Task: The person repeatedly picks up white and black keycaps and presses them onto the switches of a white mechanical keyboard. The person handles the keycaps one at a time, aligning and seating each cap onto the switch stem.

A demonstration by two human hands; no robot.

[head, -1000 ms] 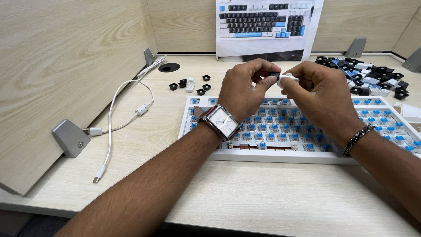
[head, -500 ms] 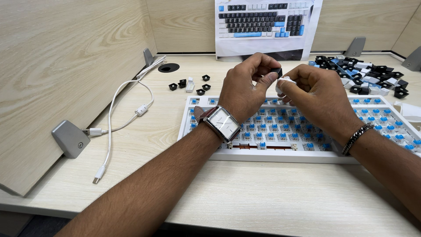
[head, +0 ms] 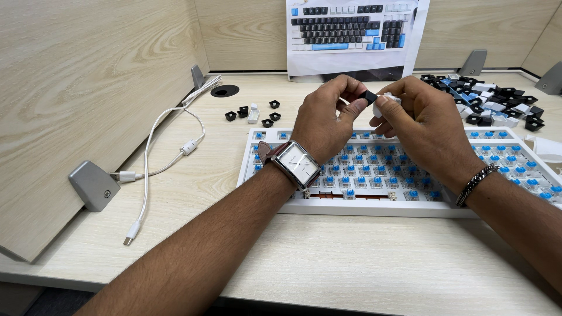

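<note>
While both hands are raised above the keyboard (head: pixel 374 199), the left hand (head: pixel 325 120) pinches a small black keycap (head: pixel 369 96) between thumb and forefinger, fingers closed on it. The right hand (head: pixel 421 126) holds a small white piece (head: pixel 386 100), fingers closed around it; what the piece is cannot be told. Keycap and white piece meet, touching, above the keyboard's upper middle rows.

The keyboard has a white frame, lies flat on the surface (head: pixel 351 269), and shows bare blue switches across nearly all rows. A watch (head: pixel 297 165) with a square pale face sits on the left wrist, over the keyboard's left half. A dark bracelet (head: pixel 475 182) sits on the right wrist, over its right half.

Beyond the keyboard's top left corner lie a few loose caps (head: pixel 252 112), mostly black, one white. Beyond its top right corner lies a pile (head: pixel 489 102) of black, white and blue caps. A printed sheet (head: pixel 351 35) picturing a keyboard stands behind the keyboard. Left of the keyboard a white cable (head: pixel 153 158) trails over the surface.
</note>
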